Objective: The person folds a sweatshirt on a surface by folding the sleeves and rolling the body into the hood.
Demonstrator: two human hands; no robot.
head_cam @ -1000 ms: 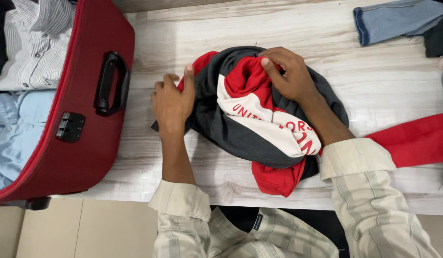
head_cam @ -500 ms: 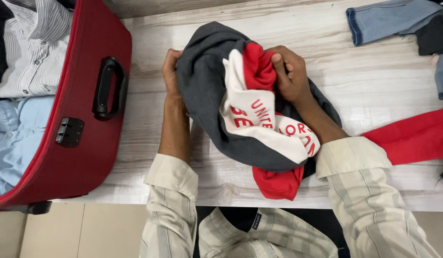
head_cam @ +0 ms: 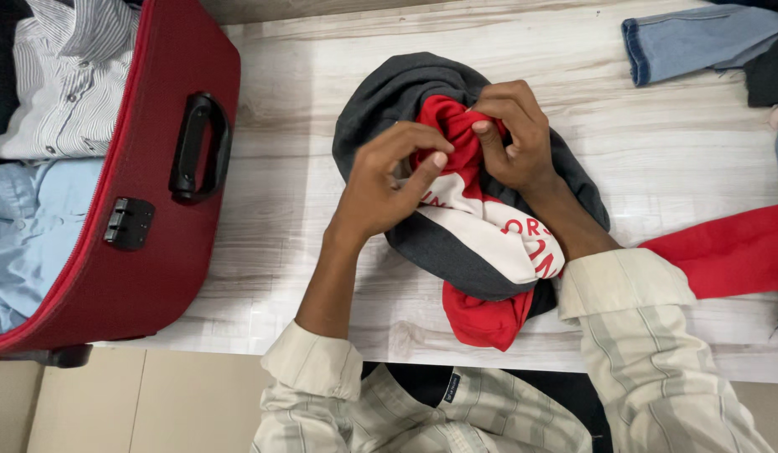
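Right hand (head_cam: 513, 134) closed on a bunched red fold at the top of the rolled garment (head_cam: 481, 226), thumb and forefinger pinching the cloth. Left hand (head_cam: 387, 186) just beside it, fingers curled, fingertips pressing the same red fold from the left side; grip closed on the fabric. Garment a bundle of dark grey, red and white with red lettering, lying on the pale wood-grain table (head_cam: 305, 126) about mid-scene, its red tail reaching the near edge. Both forearms in rolled-up cream striped sleeves (head_cam: 632, 285), coming in from the near side.

Left of the bundle, well apart from it: open red suitcase (head_cam: 145, 260) with black handle (head_cam: 200, 147) and black lock (head_cam: 127, 223), holding a folded striped shirt (head_cam: 66, 75) and a light blue shirt (head_cam: 28, 226). Right of the bundle: red cloth (head_cam: 728, 247) by the right forearm. Far right corner: blue denim piece (head_cam: 699, 38), near other dark clothing at the edge.
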